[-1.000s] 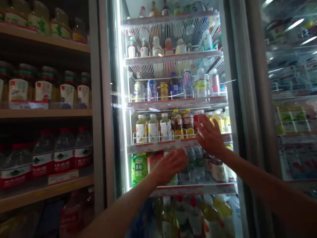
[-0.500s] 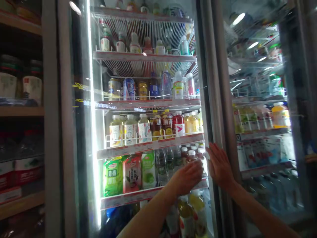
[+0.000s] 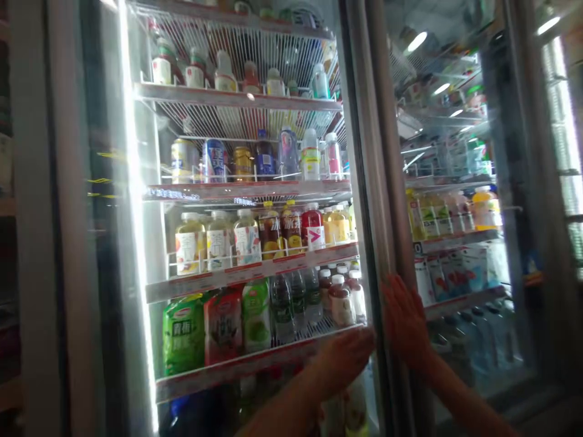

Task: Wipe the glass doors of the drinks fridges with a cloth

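Observation:
My left hand (image 3: pixel 344 355) is in front of the glass cooler door (image 3: pixel 255 136), level with the lowest fully visible shelf. Its fingers are bent and pressed together beside the door's right-hand metal edge; what they hold, if anything, is hidden. To its right, my right hand (image 3: pixel 405 321) lies with stretched fingers against the upright metal door frame (image 3: pixel 380 200). Behind the glass, white-capped bottles (image 3: pixel 341 300) stand just above my left hand. Clear dark-labelled bottles (image 3: pixel 282 306), a green-fruit bottle (image 3: pixel 256 315), a red bottle (image 3: pixel 223 325) and a green one (image 3: pixel 183 334) share that shelf.
Higher shelves carry tea bottles (image 3: pixel 190 243), a red drink bottle (image 3: pixel 313 226), blue cans (image 3: pixel 213 159) and small jars (image 3: pixel 163 64). A second cooler door (image 3: pixel 455 352) adjoins on the right, with drinks behind it. A bright light strip (image 3: pixel 134 182) runs down the left side.
The view has swung right, so the shelves sit further left. My left hand has slid lower along the door, from in front of the white-capped bottles. My right hand stays on the frame.

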A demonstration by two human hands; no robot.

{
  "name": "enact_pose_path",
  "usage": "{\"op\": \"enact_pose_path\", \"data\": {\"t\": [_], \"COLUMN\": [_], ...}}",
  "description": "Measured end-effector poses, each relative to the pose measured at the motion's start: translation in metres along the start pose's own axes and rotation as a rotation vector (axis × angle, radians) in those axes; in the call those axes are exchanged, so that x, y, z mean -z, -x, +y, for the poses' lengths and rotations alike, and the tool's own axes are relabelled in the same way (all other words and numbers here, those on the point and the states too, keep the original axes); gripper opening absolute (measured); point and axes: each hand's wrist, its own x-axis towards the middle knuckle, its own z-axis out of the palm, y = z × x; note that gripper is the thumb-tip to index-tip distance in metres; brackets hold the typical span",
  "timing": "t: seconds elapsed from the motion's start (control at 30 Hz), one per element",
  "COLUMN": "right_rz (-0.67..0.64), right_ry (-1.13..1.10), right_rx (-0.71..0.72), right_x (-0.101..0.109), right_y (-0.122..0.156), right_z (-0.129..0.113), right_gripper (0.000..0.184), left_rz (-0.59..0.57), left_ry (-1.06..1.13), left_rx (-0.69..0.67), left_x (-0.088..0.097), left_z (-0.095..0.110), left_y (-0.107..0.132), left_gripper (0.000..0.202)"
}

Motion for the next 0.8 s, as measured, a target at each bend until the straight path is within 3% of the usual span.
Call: {"op": "enact_pose_path", "data": {"t": [0.13, 0.23, 0.3, 0.47, 0.5, 0.6, 0.67, 0.8], "right_rz": [0.002, -0.039, -0.074, -0.086, -0.082, -0.095, -0.103, -0.043], "right_ry": [-0.02, -0.062, -0.102, -0.153, -0.163, -0.209, -0.235, -0.273], "right_rx": [-0.024, 0.011, 0.043, 0.011, 0.016, 0.075, 0.109, 0.097], "right_x": [-0.002, -0.006, -0.01, -0.021, -0.022, -0.026, -0.027, -0.028], "right_y": [0.004, 0.006, 0.007, 0.003, 0.002, -0.001, -0.003, -0.013], "right_z": [-0.011, -0.029, -0.042, -0.075, -0.081, -0.095, -0.102, -0.116], "right_gripper": [0.065, 0.066, 0.065, 0.064, 0.065, 0.066, 0.066, 0.067], "left_rz": [0.098, 0.09, 0.073, 0.144, 0.138, 0.067, 0.052, 0.095], "left_ry": [-0.043, -0.058, -0.081, -0.186, -0.185, -0.147, -0.158, -0.26], "left_rx": [0.21, 0.054, 0.024, 0.351, 0.32, 0.057, 0.014, 0.365], "left_x": [0.014, 0.018, 0.021, 0.035, 0.037, 0.044, 0.05, 0.064], "left_z": [-0.027, -0.028, -0.03, -0.046, -0.045, -0.038, -0.042, -0.06], "left_y": [0.013, 0.046, 0.07, 0.111, 0.118, 0.142, 0.158, 0.185], "left_gripper": [0.039, 0.037, 0.037, 0.042, 0.041, 0.036, 0.036, 0.042]}}
